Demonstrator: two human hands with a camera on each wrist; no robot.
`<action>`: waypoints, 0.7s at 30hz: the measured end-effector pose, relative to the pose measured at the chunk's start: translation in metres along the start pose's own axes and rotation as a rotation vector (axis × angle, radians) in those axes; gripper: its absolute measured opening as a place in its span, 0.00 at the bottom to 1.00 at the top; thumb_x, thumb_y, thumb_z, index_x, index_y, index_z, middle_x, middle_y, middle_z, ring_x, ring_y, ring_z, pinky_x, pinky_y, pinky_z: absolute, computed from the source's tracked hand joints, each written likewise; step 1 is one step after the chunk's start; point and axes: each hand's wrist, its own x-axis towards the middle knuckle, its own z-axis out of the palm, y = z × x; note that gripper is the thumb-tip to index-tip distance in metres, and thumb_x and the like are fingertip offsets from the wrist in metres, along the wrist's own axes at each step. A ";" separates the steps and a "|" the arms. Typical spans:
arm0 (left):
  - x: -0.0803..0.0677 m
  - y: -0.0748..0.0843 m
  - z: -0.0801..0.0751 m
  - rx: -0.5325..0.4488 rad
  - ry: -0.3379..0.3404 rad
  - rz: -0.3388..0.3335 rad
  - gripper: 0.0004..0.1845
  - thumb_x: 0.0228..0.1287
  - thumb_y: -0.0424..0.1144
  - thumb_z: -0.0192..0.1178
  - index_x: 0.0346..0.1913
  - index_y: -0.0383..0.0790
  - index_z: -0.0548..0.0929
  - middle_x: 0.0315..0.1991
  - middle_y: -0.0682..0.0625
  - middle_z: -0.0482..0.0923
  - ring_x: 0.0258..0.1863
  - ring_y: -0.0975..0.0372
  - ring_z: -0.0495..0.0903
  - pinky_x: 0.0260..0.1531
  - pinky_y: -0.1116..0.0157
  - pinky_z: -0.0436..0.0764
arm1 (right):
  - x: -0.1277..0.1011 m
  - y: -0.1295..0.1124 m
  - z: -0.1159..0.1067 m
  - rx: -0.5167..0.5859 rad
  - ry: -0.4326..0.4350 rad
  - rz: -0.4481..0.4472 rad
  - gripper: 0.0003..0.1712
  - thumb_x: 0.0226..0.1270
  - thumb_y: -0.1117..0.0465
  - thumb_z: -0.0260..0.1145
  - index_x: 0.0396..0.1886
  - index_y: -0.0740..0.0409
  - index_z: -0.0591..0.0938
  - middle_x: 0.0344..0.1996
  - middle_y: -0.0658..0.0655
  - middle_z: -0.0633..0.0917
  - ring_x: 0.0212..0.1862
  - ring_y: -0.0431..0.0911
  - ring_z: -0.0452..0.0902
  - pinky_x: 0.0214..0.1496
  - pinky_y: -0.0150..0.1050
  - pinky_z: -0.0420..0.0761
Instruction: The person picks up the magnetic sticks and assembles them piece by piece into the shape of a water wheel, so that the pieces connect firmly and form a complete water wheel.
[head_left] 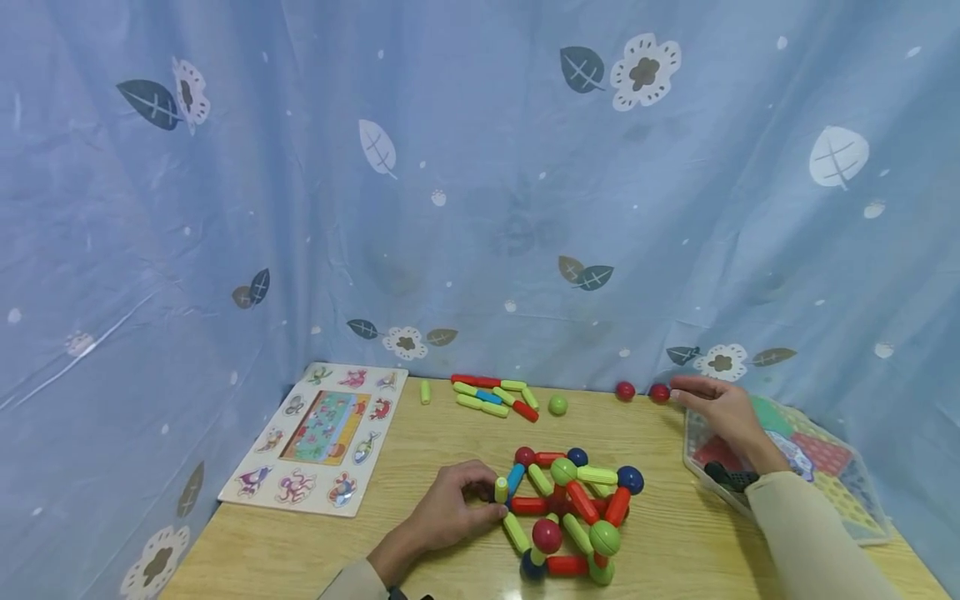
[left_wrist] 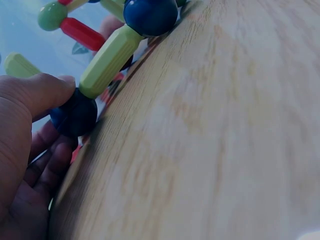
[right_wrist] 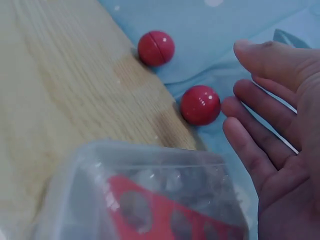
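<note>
Wooden table point(head_left: 675, 542): clear box point(head_left: 825, 492) holds coloured pegboard point(head_left: 813, 454).

You see two glossy red balls point(right_wrist: 200, 104) against a pale blue curtain point(head_left: 480, 183) printed with white flowers and grey-blue leaves; your stick-and-ball model point(head_left: 573, 508) mixes red, lime-green, blue sticks and navy balls on a light wood-grain table point(head_left: 675, 533).

A built frame of rods and balls point(head_left: 573, 512) stood at the near middle of the table point(head_left: 675, 542), with the left hand point(head_left: 450, 510) touching its left end. Loose rods point(head_left: 495, 395) lay behind it at the far edge, a puzzle board point(head_left: 322, 433) lay to the left, and a tray point(head_left: 825, 475) sat to the right. Two balls point(head_left: 642, 392) lay at the far edge against the curtain point(head_left: 480, 183), just left of the right hand point(head_left: 723, 414).
</note>
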 end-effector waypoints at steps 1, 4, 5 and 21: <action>0.000 0.000 0.000 -0.001 -0.001 0.001 0.09 0.67 0.41 0.78 0.48 0.52 0.92 0.45 0.54 0.88 0.44 0.63 0.86 0.49 0.66 0.87 | 0.003 0.000 0.001 -0.013 0.001 0.003 0.34 0.78 0.38 0.70 0.73 0.54 0.84 0.61 0.47 0.90 0.52 0.22 0.78 0.53 0.30 0.84; 0.000 0.001 0.001 0.000 0.000 0.000 0.09 0.67 0.42 0.78 0.48 0.52 0.92 0.45 0.54 0.88 0.44 0.63 0.86 0.49 0.66 0.87 | 0.013 0.001 0.004 -0.075 0.015 -0.008 0.33 0.78 0.39 0.71 0.70 0.56 0.85 0.60 0.56 0.91 0.49 0.25 0.81 0.51 0.33 0.85; 0.000 0.000 0.002 -0.001 0.000 -0.003 0.09 0.67 0.42 0.79 0.48 0.52 0.92 0.45 0.54 0.88 0.44 0.63 0.86 0.49 0.66 0.87 | 0.016 0.002 0.005 -0.094 0.024 -0.013 0.33 0.78 0.40 0.71 0.69 0.57 0.86 0.60 0.59 0.91 0.48 0.27 0.82 0.50 0.34 0.86; 0.000 0.001 -0.001 0.013 0.000 -0.012 0.09 0.67 0.40 0.78 0.48 0.53 0.91 0.45 0.55 0.88 0.44 0.62 0.86 0.49 0.67 0.87 | 0.010 -0.022 0.036 -0.065 0.079 -0.132 0.25 0.77 0.49 0.76 0.63 0.60 0.89 0.52 0.53 0.94 0.48 0.28 0.85 0.48 0.26 0.84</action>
